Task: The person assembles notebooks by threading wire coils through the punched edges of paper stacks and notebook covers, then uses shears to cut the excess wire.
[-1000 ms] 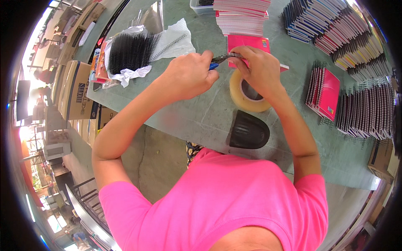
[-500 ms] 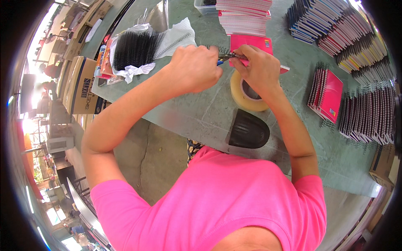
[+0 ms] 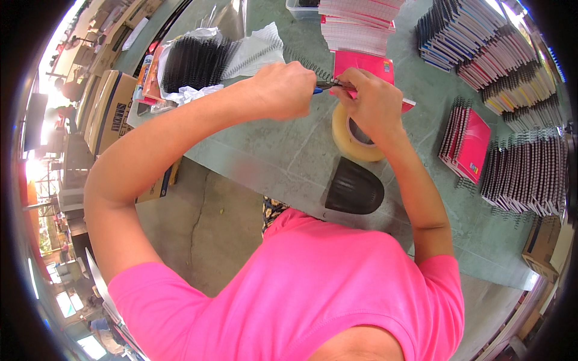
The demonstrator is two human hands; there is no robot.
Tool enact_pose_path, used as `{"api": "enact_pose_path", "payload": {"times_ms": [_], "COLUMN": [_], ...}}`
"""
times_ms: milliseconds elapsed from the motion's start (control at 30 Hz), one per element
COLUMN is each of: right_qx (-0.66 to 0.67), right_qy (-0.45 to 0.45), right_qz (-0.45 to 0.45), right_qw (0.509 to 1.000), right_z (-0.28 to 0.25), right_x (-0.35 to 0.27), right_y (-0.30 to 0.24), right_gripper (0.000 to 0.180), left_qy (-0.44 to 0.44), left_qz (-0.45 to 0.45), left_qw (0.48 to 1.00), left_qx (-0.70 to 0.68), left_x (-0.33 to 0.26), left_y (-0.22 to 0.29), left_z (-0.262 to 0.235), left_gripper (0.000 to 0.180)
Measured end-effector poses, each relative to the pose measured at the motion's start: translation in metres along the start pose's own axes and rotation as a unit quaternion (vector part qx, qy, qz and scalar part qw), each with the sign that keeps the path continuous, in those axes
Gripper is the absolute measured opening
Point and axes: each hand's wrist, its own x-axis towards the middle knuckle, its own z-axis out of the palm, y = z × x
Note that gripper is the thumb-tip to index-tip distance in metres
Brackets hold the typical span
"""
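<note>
My left hand (image 3: pixel 284 90) is closed around a pair of blue-handled pliers (image 3: pixel 326 85), whose jaws point right. At the jaws, the fingers of my right hand (image 3: pixel 373 99) pinch together on a dark spiral binding coil (image 3: pixel 310 64). The coil's loose length runs up and left past my left knuckles. Behind my right fingers lies a red-covered notebook (image 3: pixel 363 61), partly hidden by the hand. My fingers hide the exact spot where the pliers meet the coil.
A tape roll (image 3: pixel 341 139) and a black rounded object (image 3: pixel 355 188) lie close below my hands. Dark coils (image 3: pixel 195 63) sit on paper at left. A pink-edged notebook stack (image 3: pixel 355 33) stands behind; bound notebooks (image 3: pixel 524 171) fill the right side.
My left elbow has swung outward and left while the left hand stays by the pliers. More of the coil shows above the left hand. My right hand has barely moved.
</note>
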Motion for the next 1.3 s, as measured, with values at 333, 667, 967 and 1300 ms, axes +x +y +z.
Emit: {"api": "enact_pose_path", "payload": {"times_ms": [333,667,967,1300], "right_qx": [-0.013,-0.036,0.418,0.414], "right_qy": [0.008,-0.053,0.044,0.211], "right_qz": [0.027,0.083,0.244,0.244], "right_qw": [1.000,0.994,0.874,0.851], "right_z": [0.004,-0.042,-0.016,0.017], "right_x": [0.000,0.003,-0.037,-0.001], "right_y": [-0.003,0.014,0.060,0.066], "right_gripper": [0.020,0.025,0.023,0.019], "left_qy": [-0.048,0.083,0.255,0.134], "left_qz": [-0.009,-0.009,0.348,0.290], "left_qw": [0.998,0.993,0.898,0.930], "left_qx": [0.031,-0.088,-0.083,-0.183], "left_x": [0.001,-0.017,-0.009,0.015], "left_y": [0.015,-0.012,0.105,0.103], "left_z": [-0.026,0.085,0.115,0.148], "left_gripper": [0.021,0.033,0.039,0.038]}}
